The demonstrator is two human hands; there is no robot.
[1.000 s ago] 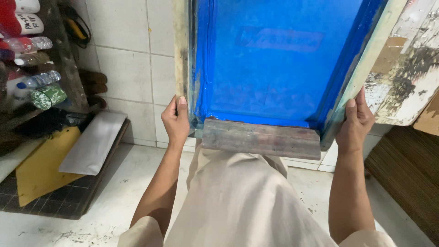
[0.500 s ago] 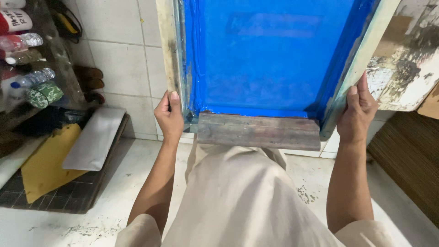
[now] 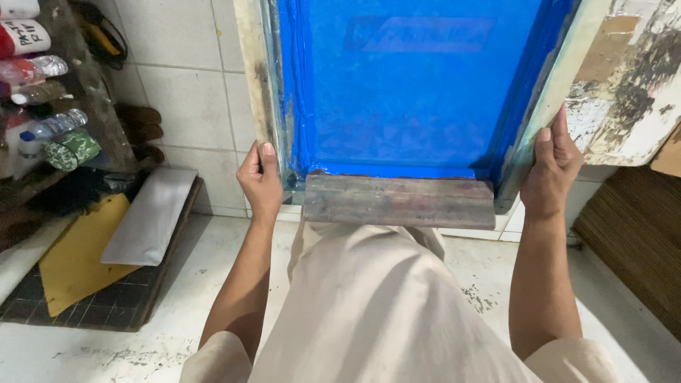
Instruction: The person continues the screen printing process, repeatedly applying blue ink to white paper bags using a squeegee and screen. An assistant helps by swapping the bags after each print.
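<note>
- A large screen-printing frame (image 3: 418, 99) with blue mesh fills the upper centre of the frame, held up in front of the person and cut off by the top edge.
- Its wooden bottom rail (image 3: 399, 201), worn and grey-brown, runs across the middle of the picture just above the person's beige garment (image 3: 369, 305).
- The left hand (image 3: 261, 181) grips the frame's pale left side bar at centre left; the thumb lies flat along the bar's front, while the other fingers wrap behind it, hidden from view.
- The right hand (image 3: 552, 167) clasps the light right side bar at centre right; its fingers are pressed together and curled around the outer edge, thumb pointing up along the bar.
- A white tiled wall (image 3: 181, 85) stands behind the frame in the upper left.
- Plastic bottles (image 3: 42, 78) lie stacked on a shelf at the far left edge.
- A yellow sheet (image 3: 78, 259) and a grey sheet (image 3: 149, 216) lean on a dark mat in the lower left.
- A paint-flaked board (image 3: 631, 92) shows in the upper right, beside the frame.
- The speckled white floor (image 3: 142, 333) spreads across the bottom.
</note>
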